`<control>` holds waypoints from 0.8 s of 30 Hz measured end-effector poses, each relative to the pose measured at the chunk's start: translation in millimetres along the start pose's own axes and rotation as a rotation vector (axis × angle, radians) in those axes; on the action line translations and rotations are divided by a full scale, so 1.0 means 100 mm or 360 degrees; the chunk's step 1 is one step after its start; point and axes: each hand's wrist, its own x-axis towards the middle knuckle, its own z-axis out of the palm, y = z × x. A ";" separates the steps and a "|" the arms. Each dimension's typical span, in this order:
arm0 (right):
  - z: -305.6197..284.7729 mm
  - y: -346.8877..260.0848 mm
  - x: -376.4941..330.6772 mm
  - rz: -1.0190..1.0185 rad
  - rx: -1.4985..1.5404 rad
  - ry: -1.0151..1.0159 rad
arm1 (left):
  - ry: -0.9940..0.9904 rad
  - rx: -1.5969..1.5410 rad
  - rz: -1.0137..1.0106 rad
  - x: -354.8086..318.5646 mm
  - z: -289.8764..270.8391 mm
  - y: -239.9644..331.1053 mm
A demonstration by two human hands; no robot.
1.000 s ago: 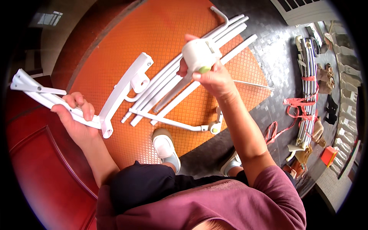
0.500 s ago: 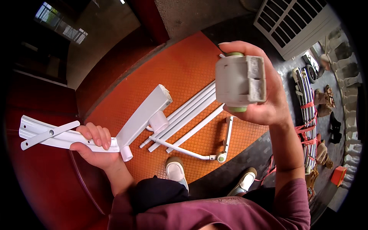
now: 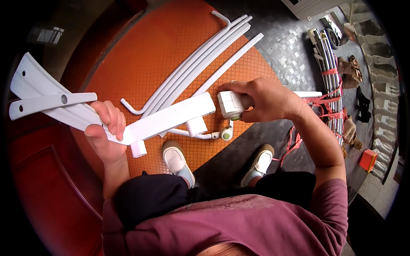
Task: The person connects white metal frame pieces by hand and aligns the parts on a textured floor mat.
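Observation:
My left hand (image 3: 109,130) is closed round a white metal bracket (image 3: 168,117). Its wide curved end, with holes and a riveted flat strip (image 3: 64,99), reaches up to the left; short tube stubs stick out of its straight box-shaped arm. In my right hand (image 3: 271,100) is a white plastic connector (image 3: 230,105) with a green button, pinched between thumb and fingers. The connector faces the end of the bracket's arm, with a small gap between them. A white tube (image 3: 308,94) shows past my right wrist; whether it joins the connector is hidden.
Several white tubes (image 3: 200,59) lie on the orange textured mat (image 3: 124,64). A bent tube with a green-centred joint (image 3: 226,134) lies below the connector. To the right are bundled metal poles (image 3: 332,81) tied with red strips, shoes (image 3: 354,70) and a red box (image 3: 368,160).
My right hand has lowered the connector and turned it toward the bracket's end. The bracket's arm has tilted flatter, and the view has shifted downward.

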 end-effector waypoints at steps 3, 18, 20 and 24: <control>0.11 0.06 0.03 -0.0017 -0.0064 -0.0074 | -0.0057 0.0052 -0.0063 -0.04 0.04 -0.09; 0.27 0.09 0.23 0.0167 -0.0483 -0.0225 | -0.0083 0.0315 -0.0173 -0.12 0.08 -0.30; 0.33 0.20 0.26 0.0122 -0.0462 -0.0246 | -0.0127 0.0346 -0.0174 -0.11 0.10 -0.30; 0.40 0.31 0.30 -0.0014 -0.0334 -0.0265 | -0.0089 0.0281 -0.0289 -0.12 0.07 -0.33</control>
